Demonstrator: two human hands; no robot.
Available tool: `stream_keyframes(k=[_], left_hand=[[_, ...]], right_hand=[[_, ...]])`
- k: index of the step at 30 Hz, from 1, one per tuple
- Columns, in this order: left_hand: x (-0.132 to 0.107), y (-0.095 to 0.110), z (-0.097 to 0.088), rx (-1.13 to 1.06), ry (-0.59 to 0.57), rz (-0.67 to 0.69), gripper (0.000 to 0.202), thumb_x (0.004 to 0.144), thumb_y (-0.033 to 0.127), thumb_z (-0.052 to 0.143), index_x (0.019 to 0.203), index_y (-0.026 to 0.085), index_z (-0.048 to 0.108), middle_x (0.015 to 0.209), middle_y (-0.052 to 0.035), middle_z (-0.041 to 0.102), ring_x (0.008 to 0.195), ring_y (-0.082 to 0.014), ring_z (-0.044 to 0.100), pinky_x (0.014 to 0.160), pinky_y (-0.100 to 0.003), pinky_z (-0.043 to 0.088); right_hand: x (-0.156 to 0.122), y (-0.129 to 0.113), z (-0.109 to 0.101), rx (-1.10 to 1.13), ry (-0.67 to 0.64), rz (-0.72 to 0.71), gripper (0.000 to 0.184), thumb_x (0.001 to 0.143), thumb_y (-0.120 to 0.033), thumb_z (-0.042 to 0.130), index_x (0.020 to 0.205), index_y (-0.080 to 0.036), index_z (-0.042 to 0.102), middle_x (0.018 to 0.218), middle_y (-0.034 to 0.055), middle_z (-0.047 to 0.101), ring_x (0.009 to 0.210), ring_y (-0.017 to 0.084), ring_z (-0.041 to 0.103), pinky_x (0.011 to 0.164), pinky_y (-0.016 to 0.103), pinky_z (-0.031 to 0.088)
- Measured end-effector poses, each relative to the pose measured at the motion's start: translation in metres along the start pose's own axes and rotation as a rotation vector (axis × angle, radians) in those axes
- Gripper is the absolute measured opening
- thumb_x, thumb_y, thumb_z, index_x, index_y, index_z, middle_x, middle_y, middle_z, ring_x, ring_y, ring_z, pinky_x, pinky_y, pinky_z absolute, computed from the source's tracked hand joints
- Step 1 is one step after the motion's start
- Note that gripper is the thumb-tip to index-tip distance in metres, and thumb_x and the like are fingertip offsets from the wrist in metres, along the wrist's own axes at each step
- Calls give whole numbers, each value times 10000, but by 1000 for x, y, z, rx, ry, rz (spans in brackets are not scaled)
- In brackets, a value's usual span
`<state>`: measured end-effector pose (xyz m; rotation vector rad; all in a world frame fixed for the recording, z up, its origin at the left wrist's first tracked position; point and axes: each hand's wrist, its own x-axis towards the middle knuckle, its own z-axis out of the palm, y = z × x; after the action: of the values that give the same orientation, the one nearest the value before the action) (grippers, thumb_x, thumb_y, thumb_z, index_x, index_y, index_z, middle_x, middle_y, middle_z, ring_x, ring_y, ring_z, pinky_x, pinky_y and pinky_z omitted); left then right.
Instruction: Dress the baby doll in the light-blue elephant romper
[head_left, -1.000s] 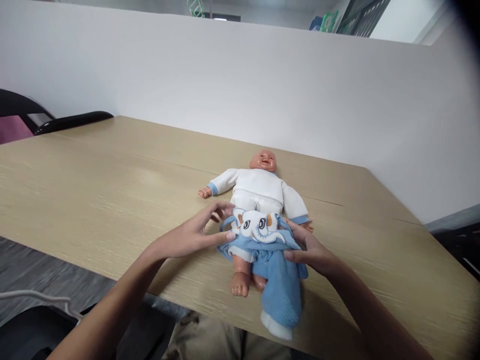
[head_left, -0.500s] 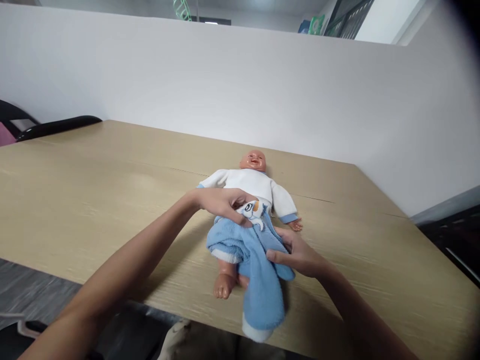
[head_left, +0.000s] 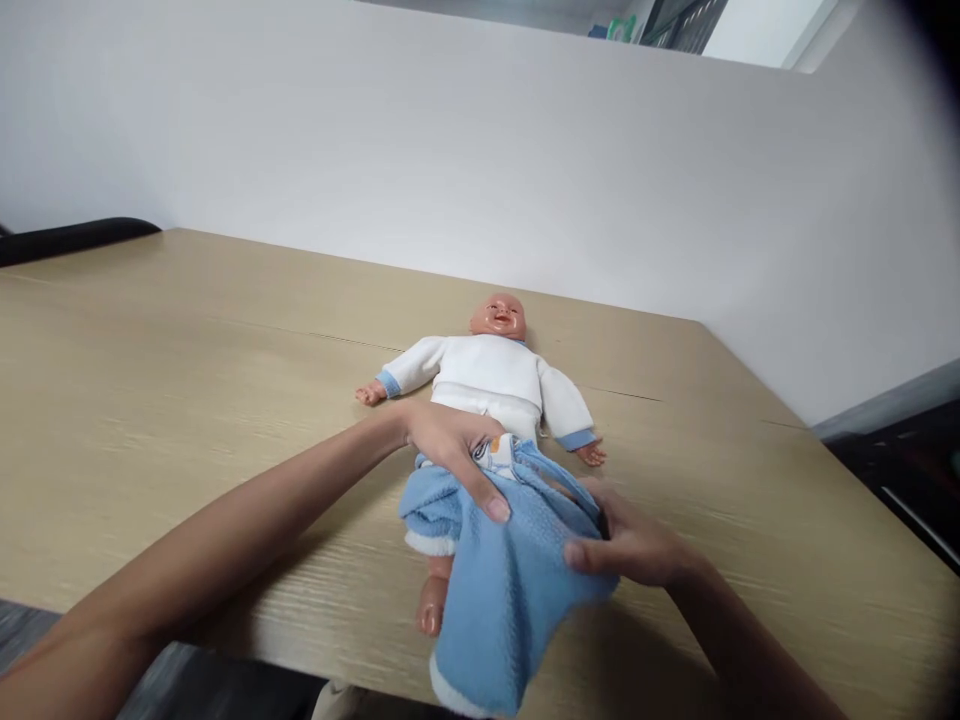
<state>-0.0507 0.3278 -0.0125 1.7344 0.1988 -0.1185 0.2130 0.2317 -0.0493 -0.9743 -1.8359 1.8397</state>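
A baby doll [head_left: 489,365] in a white top with blue cuffs lies on its back, head toward the wall. Blue fleece pants [head_left: 517,560] with white hems cover its hips and one leg; the other pant leg hangs loose toward me past the table edge. My left hand [head_left: 457,445] grips the waistband by a printed patch, thumb on top of the cloth. With thumb outside and fingers tucked behind the fabric, my right hand [head_left: 626,540] holds the waistband's right side away from the doll. One bare foot [head_left: 432,605] shows below a hem; the other foot is hidden.
The doll lies on a wooden table [head_left: 187,400] close to its front edge. A white wall [head_left: 375,150] stands behind the table. A black chair back [head_left: 82,238] is at the far left, and a dark object [head_left: 900,470] is at the right.
My right hand has pulled the waistband outward and down to the right, spreading the cloth. My left hand has shifted slightly lower, baring more of the doll's white middle. The view has tilted a little.
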Motion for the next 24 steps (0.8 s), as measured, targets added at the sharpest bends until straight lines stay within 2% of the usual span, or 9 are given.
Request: stream_keyframes(k=[2, 5, 9, 11, 14, 17, 19, 21, 24], left_hand=[[0, -8, -2, -28, 24, 29, 302, 908, 461, 789, 1038, 189, 783, 1048, -26, 805, 973, -225, 739, 908, -289, 611], [-1, -15, -3, -68, 79, 18, 338, 905, 483, 789, 1080, 195, 771, 1083, -26, 800, 1019, -226, 746, 929, -291, 614], [-1, -11, -2, -64, -41, -10, 412, 770, 407, 916, 1098, 192, 788, 1094, -35, 811, 1039, -266, 750, 947, -343, 631], [-1, -7, 1, -40, -107, -16, 406, 711, 349, 954, 1054, 186, 809, 1067, -36, 819, 1016, -276, 753, 923, -345, 639], [-2, -4, 4, 16, -80, -21, 297, 774, 369, 909, 991, 187, 820, 1029, -30, 825, 960, -257, 763, 874, -310, 641], [-3, -4, 3, 64, -62, -3, 291, 877, 411, 815, 1061, 186, 807, 1099, -40, 818, 1030, -260, 758, 970, -324, 608], [-5, -5, 1, 76, -75, 36, 296, 912, 401, 770, 1110, 182, 796, 1154, -52, 804, 1102, -279, 737, 1046, -359, 572], [-8, -7, -2, 98, -10, 56, 263, 901, 389, 762, 1062, 182, 794, 1103, -49, 801, 1066, -285, 732, 1011, -371, 580], [-13, -9, -3, 88, 222, 19, 257, 820, 411, 808, 920, 179, 761, 925, -26, 768, 887, -246, 712, 810, -319, 594]], right_hand=[[-4, 2, 1, 16, 8, 34, 454, 761, -632, 852, 979, -244, 761, 886, 34, 698, 780, 240, 655, 707, 356, 558], [-1, 13, 4, 104, 222, -22, 522, 757, -679, 843, 1067, -265, 769, 913, 42, 717, 774, 234, 658, 696, 353, 560], [9, 20, 6, 213, 376, -39, 574, 846, -761, 724, 1155, -278, 762, 1003, 49, 740, 864, 231, 696, 772, 355, 589], [10, 16, 7, 168, 354, -1, 587, 895, -764, 665, 1206, -273, 753, 1103, 63, 750, 1031, 263, 719, 916, 400, 594], [5, 4, 5, -21, 232, -9, 633, 946, -759, 593, 1348, -282, 703, 1288, 88, 726, 1286, 306, 654, 1132, 472, 500], [-4, -5, 4, -124, -22, -44, 763, 843, -758, 729, 1431, -278, 654, 1308, 98, 719, 1260, 341, 665, 1083, 495, 538], [-7, -5, 4, -122, -133, -6, 735, 789, -685, 827, 1381, -272, 689, 1217, 83, 749, 1142, 335, 712, 987, 478, 594], [-7, -1, 5, -95, -97, 14, 639, 800, -623, 846, 1324, -278, 720, 1149, 69, 766, 1095, 321, 727, 957, 466, 610], [0, 10, 9, 15, 140, -53, 671, 801, -703, 803, 1323, -291, 711, 1159, 79, 768, 1137, 326, 721, 956, 463, 614]])
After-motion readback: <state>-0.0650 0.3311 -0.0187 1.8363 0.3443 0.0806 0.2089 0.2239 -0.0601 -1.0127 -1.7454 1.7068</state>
